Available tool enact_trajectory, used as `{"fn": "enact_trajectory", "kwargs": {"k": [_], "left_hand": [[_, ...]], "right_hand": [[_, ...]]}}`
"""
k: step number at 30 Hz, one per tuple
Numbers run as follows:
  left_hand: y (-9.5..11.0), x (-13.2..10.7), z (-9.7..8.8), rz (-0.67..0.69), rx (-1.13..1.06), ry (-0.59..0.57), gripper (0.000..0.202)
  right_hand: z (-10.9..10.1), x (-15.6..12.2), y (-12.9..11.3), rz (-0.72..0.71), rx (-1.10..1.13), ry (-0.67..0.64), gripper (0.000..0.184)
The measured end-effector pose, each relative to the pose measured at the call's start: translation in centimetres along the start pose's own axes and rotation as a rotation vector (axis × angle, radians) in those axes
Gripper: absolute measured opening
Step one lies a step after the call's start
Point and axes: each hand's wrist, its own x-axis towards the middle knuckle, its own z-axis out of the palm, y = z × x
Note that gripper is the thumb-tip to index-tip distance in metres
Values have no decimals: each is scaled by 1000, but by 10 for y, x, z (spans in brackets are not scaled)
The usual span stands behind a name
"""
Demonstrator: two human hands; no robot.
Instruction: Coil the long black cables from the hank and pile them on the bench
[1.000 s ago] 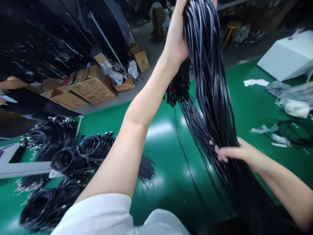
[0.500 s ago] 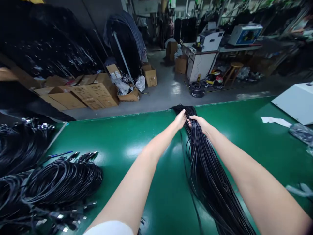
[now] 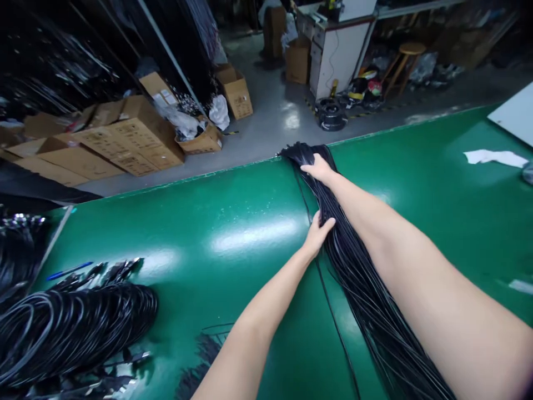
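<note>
A long bundle of black cables (image 3: 358,278) runs from the far edge of the green table toward my right side. My right hand (image 3: 320,168) grips it from above near its far end, with the thumb out to the left. Nearer to me, my left hand (image 3: 318,236) holds the bundle's left side, its thumb on top and its fingers partly hidden behind the cables. One single black cable (image 3: 333,311) lies apart, just left of the bundle. Dark cable ends (image 3: 204,355) show beside my left forearm.
Coiled black cables (image 3: 83,328) with metal plugs lie on the green table (image 3: 187,222) at left, near a blue pen (image 3: 69,270). A white strip (image 3: 495,158) and a white box (image 3: 516,116) are at right. Cardboard boxes (image 3: 133,133) stand on the floor beyond.
My hands, close together before, are now apart: the left has slid nearer along the bundle, the right is nearer its far end. The view has tilted down.
</note>
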Motion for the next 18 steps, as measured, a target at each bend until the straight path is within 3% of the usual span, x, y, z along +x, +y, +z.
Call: {"fn": "enact_trajectory", "kwargs": {"k": [2, 4, 7, 10, 12, 14, 16, 18], "left_hand": [[1, -1, -10, -22, 13, -4, 56], [4, -2, -14, -53, 8, 3, 47], [2, -10, -7, -63, -56, 1, 41], [-5, -25, 7, 1, -151, 6, 47], [-7, -34, 15, 22, -203, 36, 50], [-2, -40, 22, -13, -234, 67, 49], [14, -44, 27, -71, -237, 79, 45], [38, -45, 31, -42, -238, 55, 43]], "right_hand": [[-5, -20, 20, 77, -99, -33, 42], [-26, -55, 44, 193, -68, -165, 46], [-62, -135, 76, 381, 159, -354, 46], [-69, -216, 91, 345, 313, -387, 59], [-58, -252, 91, 218, 186, -313, 82], [-44, -272, 81, 125, -64, -209, 102], [-37, -277, 60, 76, -265, -124, 104], [-37, -272, 31, 27, -391, -66, 93]]}}
